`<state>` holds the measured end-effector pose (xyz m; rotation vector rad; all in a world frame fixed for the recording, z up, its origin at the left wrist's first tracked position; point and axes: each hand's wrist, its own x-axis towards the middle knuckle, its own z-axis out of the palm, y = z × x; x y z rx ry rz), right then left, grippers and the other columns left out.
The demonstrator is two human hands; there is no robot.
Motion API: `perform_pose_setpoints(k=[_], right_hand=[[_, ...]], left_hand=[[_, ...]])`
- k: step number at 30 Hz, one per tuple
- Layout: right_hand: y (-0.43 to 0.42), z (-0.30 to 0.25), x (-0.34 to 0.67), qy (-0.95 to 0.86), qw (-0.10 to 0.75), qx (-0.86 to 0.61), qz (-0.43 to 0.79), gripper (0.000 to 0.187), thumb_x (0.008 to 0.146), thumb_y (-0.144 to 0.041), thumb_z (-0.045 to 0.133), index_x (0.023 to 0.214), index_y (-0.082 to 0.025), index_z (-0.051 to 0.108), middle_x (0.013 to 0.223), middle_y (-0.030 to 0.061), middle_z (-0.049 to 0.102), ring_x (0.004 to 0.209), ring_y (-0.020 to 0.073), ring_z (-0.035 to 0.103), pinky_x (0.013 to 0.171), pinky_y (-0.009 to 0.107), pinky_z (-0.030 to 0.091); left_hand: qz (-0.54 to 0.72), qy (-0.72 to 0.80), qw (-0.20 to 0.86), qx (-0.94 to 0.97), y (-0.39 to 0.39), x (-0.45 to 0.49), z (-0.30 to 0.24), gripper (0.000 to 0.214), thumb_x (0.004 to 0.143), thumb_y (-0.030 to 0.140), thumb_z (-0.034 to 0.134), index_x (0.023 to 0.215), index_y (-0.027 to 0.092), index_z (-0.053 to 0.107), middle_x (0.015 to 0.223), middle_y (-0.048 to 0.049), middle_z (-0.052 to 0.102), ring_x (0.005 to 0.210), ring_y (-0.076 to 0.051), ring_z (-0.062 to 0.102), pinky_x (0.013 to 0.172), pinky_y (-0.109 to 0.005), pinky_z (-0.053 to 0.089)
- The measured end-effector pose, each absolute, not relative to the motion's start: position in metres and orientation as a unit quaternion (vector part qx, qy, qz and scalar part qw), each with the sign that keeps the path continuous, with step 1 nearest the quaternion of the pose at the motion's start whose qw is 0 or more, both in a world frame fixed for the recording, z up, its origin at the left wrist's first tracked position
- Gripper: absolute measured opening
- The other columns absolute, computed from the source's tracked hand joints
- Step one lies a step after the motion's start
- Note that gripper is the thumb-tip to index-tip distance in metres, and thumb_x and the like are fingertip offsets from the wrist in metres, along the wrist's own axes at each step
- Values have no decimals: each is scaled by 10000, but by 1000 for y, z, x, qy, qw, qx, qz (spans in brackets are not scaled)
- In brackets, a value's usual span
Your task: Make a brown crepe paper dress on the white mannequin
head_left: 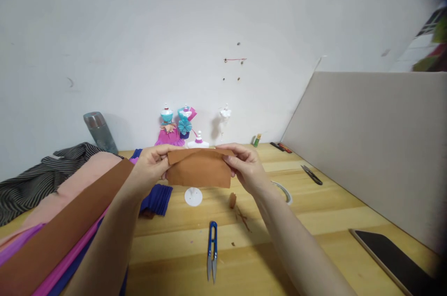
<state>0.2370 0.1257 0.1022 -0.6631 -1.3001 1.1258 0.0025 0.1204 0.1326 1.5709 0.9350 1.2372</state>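
Both my hands hold up a small brown piece of crepe paper (pixel 199 169) above the wooden table (pixel 324 212). My left hand (pixel 152 168) pinches its left edge, and my right hand (pixel 244 165) pinches its right edge with fingers closed over the top. The paper's upper edge is folded over. Behind and below the paper stands a small white doll stand with a round base (pixel 193 196); its upper part is hidden by the paper.
Blue thread snips (pixel 212 251) lie near the front. Brown paper scraps (pixel 237 207) sit by my right forearm. Rolls of brown, pink and blue paper (pixel 52 235) are stacked at left. Dressed mini mannequins (pixel 176 128) stand at the back. Black scissors (pixel 312 175) and a phone (pixel 394 258) lie at right.
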Motion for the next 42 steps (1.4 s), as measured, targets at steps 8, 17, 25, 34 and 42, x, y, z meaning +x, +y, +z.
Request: perform_pose_setpoints(k=[8, 17, 25, 34, 42], right_hand=[[126, 106, 235, -530, 600, -269, 535, 165, 614, -243, 724, 768, -223, 781, 436, -39, 536, 390, 58, 365, 436, 225, 265], [133, 99, 237, -502, 590, -252, 580, 134, 626, -206, 635, 714, -185, 734, 375, -52, 476, 355, 68, 371, 425, 216, 284], [134, 100, 237, -500, 590, -267, 575, 177, 640, -317, 608, 656, -162, 692, 464, 2, 546, 389, 107, 449, 390, 231, 302], [126, 105, 227, -508, 612, -318, 516, 258, 583, -317, 796, 712, -172, 626, 508, -62, 502, 427, 57, 393, 396, 186, 283], [129, 103, 231, -542, 616, -312, 479, 276, 646, -318, 761, 853, -169, 654, 561, -67, 500, 437, 53, 418, 410, 193, 308]], left_hand=[[527, 377, 450, 614, 121, 4, 132, 318, 667, 216, 714, 979, 166, 746, 688, -8, 678, 492, -61, 467, 432, -155, 354], [529, 343, 485, 606, 131, -2, 119, 128, 716, 203, 684, 803, 197, 778, 657, -14, 699, 457, -56, 485, 431, -163, 383], [538, 331, 506, 587, 135, -3, 117, 167, 716, 225, 695, 857, 201, 782, 661, -28, 699, 495, -79, 534, 437, -166, 407], [535, 323, 482, 614, 136, -3, 118, 205, 724, 199, 664, 894, 188, 776, 657, -30, 689, 446, -59, 483, 426, -167, 385], [528, 320, 499, 608, 139, -8, 116, 136, 714, 190, 667, 804, 189, 768, 546, 10, 613, 426, -57, 471, 418, -166, 379]])
